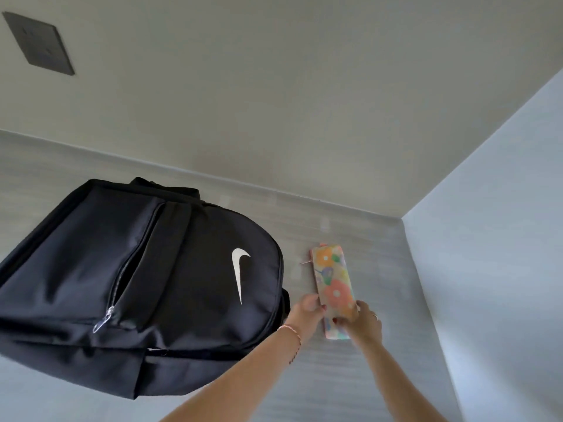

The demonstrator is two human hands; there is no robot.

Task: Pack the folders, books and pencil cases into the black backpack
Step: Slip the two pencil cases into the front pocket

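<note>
You've got both hands on the floral pencil case (334, 287), lower right of centre in the frame. Your left hand (306, 312) pinches its left edge, your right hand (364, 322) clamps the near end from the right. The case lies on the grey surface (365, 376), just right of the black backpack (137, 284), whose front pocket zip (122, 275) gapes open.

Backpack (137, 284) cut by left edge — pencil case (333, 287) partly hand-covered.
</note>
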